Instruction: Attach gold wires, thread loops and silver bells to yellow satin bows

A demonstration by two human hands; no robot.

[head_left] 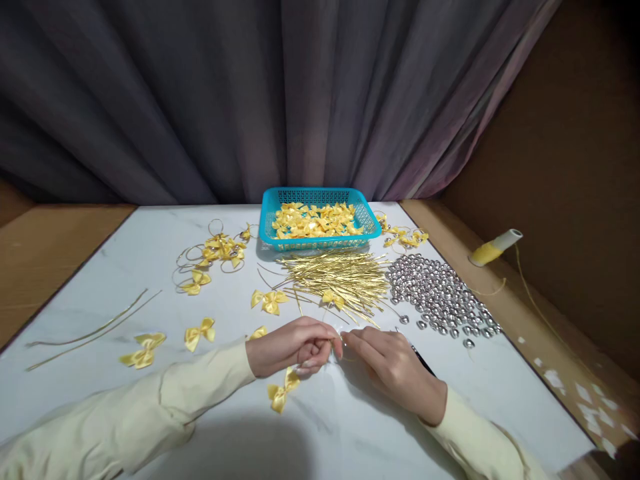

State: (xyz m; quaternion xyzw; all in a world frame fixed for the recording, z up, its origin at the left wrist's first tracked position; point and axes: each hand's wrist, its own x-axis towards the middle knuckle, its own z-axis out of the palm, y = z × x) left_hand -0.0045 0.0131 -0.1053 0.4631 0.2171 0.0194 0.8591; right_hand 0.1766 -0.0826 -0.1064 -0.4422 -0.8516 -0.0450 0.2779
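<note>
My left hand (310,343) is closed in a pinch, with a thin gold cord between its thumb and fingers. Close beside it, my right hand (387,357) pinches the same cord, which curves in a small loop between the fingertips. The fingers hide most of it. Just above the hands, a yellow satin bow (333,300) with a silver bell lies at the edge of a pile of gold cords (345,277). Another yellow bow (284,390) rests below my left wrist. A slim black tool (423,360) is partly covered by my right hand.
A blue basket (370,233) of yellow bows stands at the back. Silver bells (435,290) are heaped on the right. Finished-looking looped bows (223,250) cluster on the left, near two loose cords (95,333). A thread spool (495,248) lies at the right edge.
</note>
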